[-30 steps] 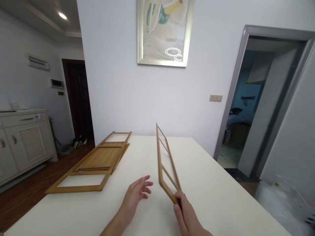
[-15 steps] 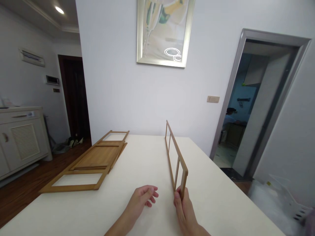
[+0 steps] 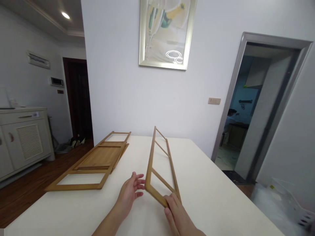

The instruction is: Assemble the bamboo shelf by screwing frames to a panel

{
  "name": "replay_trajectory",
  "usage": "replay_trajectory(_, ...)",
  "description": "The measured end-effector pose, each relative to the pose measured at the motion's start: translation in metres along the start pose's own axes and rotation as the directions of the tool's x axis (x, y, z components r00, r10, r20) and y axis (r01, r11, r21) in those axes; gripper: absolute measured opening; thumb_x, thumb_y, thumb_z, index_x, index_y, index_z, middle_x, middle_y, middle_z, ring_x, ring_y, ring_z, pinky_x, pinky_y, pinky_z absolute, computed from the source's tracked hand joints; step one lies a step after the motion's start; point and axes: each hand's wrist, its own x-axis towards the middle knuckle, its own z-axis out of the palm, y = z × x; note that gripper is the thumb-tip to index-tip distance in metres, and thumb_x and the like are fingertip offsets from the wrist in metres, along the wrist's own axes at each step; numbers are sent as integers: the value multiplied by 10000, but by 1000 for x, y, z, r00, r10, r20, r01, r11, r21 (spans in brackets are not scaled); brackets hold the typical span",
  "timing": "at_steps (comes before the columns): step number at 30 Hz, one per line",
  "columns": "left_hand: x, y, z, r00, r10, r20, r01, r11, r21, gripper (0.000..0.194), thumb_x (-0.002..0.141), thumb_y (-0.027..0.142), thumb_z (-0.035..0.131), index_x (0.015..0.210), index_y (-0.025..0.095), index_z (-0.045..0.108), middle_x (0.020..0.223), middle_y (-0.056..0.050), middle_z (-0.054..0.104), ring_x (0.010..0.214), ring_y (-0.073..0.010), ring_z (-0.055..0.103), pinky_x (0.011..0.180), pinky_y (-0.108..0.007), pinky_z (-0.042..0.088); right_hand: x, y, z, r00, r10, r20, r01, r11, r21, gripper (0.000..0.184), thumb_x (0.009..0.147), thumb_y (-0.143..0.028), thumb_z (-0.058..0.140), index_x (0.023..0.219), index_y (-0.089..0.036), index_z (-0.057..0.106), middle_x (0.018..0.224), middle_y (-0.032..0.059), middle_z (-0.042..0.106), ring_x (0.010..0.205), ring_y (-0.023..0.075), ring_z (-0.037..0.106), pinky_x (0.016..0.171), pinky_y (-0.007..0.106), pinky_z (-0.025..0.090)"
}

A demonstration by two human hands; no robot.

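Bamboo ladder frame: slim rails, right hand pinching corner.

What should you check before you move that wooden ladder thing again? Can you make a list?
1. Right hand gripping the near end of the wooden frame: ok.
2. Left hand steadying the frame's left rail: fingertips at it, firm contact cannot tell.
3. Frame's far end resting on the table: cannot tell.
4. Frame apart from the stacked wooden panels: ok.
5. Stacked panels fully on the table: not ok, their left edge looks to overhang.
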Motion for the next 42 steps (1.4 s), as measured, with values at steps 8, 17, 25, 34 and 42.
replay_trajectory(8, 7, 2, -20, 994, 91, -64, -68, 954, 292, 392, 676, 498, 647, 850, 150, 606, 737, -30, 658, 595, -149, 583, 528, -241, 406, -1, 5, 15, 966, -125, 226, 172, 965, -200, 342, 930, -322, 409, 1251, -238, 492, 959, 74, 590, 829, 176, 579, 753, 270, 490)
replay_trajectory(17, 17, 15, -57, 948, 269, -167, 79, 312, 947, 134, 698, 274, 520, 635, 180, 591, 712, -106, 685, 802, -287, 647, 656, -311, 397, 4, 5, 8, 970, -90, 228, 126, 980, -152, 281, 822, -367, 603, 1061, -220, 626, 990, 86, 576, 944, 223, 507, 840, 364, 448)
replay_trajectory(25, 6, 27, -61, 944, 297, -148, 200, -155, 967, 225, 754, 202, 444, 808, 137, 653, 913, -174, 693, 847, -313, 654, 654, -358, 429, 6, 6, 5, 971, -56, 233, 64, 998, -27, 200, 761, -262, 643, 957, -224, 660, 1083, 84, 557, 1032, 226, 495, 890, 355, 449)
replay_trajectory(34, 0, 38, -60, 880, 474, -42, 171, -233, 957, 345, 880, 273, 339, 899, 125, 651, 928, -161, 661, 899, -296, 612, 713, -360, 421, 4, 11, 6, 980, -34, 197, 20, 997, 76, 197, 748, -209, 618, 937, -207, 675, 1121, 101, 556, 1046, 213, 541, 909, 334, 479)
replay_trajectory(42, 3, 50, -94, 788, 607, -101, 342, -295, 892, 365, 864, 312, 368, 990, 78, 618, 944, -193, 653, 944, -338, 579, 787, -418, 370, 4, 3, 2, 984, -25, 178, 9, 996, 93, 167, 746, -211, 630, 905, -205, 682, 1060, 87, 581, 996, 197, 568, 876, 312, 501)
